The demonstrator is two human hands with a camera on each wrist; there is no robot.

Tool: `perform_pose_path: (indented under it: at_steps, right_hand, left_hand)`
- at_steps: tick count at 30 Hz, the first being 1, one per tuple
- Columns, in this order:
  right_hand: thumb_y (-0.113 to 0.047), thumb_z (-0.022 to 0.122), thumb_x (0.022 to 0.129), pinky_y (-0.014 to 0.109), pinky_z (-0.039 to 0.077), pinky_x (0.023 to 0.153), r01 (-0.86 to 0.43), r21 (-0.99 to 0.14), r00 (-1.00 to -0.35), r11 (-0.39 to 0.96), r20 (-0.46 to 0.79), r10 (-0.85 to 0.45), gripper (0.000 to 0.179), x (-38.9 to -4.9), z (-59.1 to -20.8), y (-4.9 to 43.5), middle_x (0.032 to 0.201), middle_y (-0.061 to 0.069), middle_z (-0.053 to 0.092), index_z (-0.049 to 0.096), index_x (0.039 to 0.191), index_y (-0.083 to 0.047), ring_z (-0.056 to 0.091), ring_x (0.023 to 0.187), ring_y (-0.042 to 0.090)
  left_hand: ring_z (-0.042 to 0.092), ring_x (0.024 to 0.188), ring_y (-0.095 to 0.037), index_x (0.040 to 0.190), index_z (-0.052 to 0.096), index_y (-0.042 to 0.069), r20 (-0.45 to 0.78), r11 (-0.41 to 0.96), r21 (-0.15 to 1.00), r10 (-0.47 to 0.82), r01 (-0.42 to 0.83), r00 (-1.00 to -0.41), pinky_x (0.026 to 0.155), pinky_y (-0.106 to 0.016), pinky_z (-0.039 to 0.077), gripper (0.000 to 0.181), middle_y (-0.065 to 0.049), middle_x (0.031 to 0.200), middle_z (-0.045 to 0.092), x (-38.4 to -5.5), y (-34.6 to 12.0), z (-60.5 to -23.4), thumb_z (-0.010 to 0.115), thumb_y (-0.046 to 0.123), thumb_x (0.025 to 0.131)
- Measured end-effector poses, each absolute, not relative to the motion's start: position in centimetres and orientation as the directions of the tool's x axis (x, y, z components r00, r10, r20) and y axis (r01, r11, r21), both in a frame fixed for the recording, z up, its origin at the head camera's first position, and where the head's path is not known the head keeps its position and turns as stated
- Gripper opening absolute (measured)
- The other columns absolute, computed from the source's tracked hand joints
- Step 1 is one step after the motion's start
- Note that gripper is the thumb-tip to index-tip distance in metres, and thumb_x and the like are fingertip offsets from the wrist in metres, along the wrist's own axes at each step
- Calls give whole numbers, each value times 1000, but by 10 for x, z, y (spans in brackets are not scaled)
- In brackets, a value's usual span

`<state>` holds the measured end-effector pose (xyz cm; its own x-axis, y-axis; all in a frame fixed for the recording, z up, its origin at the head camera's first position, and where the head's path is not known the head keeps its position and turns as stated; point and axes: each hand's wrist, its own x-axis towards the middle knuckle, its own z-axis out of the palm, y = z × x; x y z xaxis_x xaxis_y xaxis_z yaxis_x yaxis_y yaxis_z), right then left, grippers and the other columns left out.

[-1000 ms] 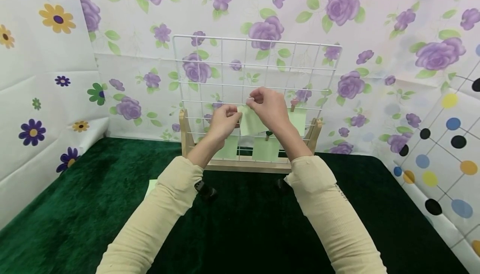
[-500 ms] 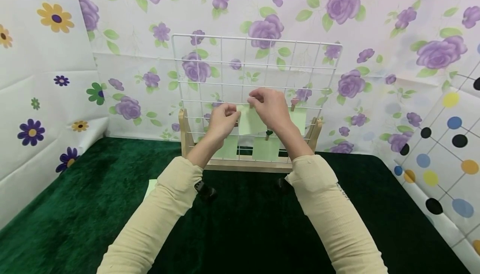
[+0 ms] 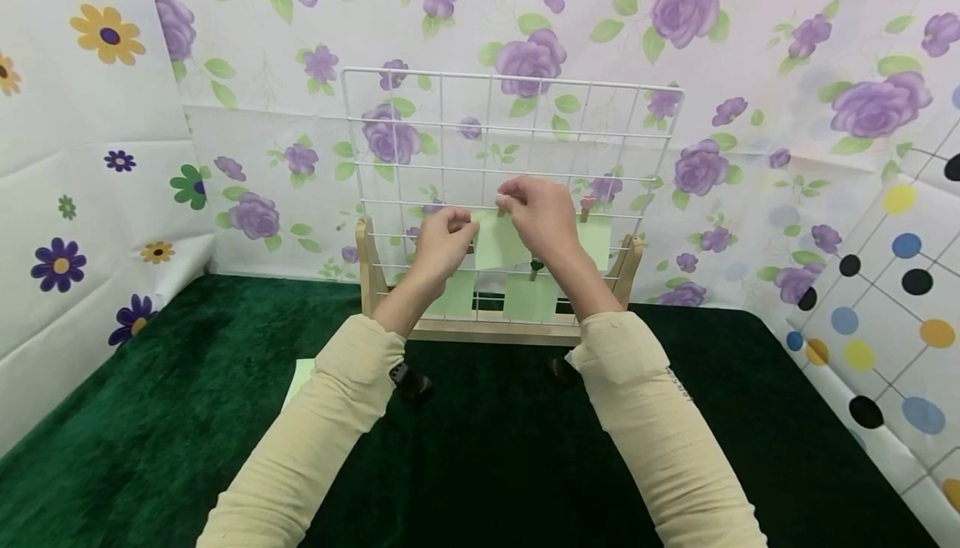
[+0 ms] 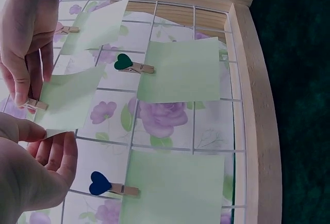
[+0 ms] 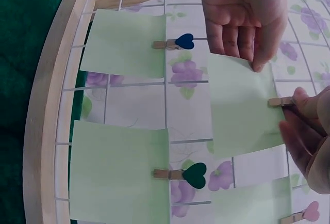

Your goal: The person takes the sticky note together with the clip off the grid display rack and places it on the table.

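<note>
In the head view, a pale green paper note hangs against the white wire grid, slightly tilted. My left hand pinches its upper left corner between thumb and fingers. At the top edge my right hand grips a small wooden clothespin, whose jaws sit over the paper's edge in the right wrist view. Below it, other notes hang from clothespins with a dark green heart and a blue heart. To the right, a pink-heart clothespin holds another note.
The grid stands in a wooden frame on a dark green cloth. Another light green paper lies on the cloth, partly behind the left sleeve. Flowered sheets surround the table at the back and left, with a dotted sheet at right.
The clothespin in my right hand has come down onto the note's top edge, its wooden body now showing below the fingers. My left hand stays at the corner, almost still.
</note>
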<state>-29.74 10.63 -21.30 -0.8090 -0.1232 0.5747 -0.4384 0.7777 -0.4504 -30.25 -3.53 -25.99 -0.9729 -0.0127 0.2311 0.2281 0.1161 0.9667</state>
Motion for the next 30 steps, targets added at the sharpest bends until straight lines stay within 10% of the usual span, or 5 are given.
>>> perform_pose_path:
  at_steps: [13,30]
  right_hand:
    - [-13,68,91,36,49,67,-488,-417,-737,766,668,-105,15,-301,-220,101,90,9,73,74,98,-2,66,78,24]
    - [-11,66,93,26,55,69,-474,-808,-861,349,509,10,20,-305,-221,107,99,13,72,70,106,3,68,90,20]
  left_hand:
    - [60,88,-22,109,60,-6,272,134,954,-19,267,-962,78,-32,54,18,-16,96,63,-305,-33,-270,55,4,95]
    - [57,82,-18,111,62,-3,302,168,942,-35,292,-953,71,-27,47,21,-13,97,63,-304,-39,-279,57,9,95]
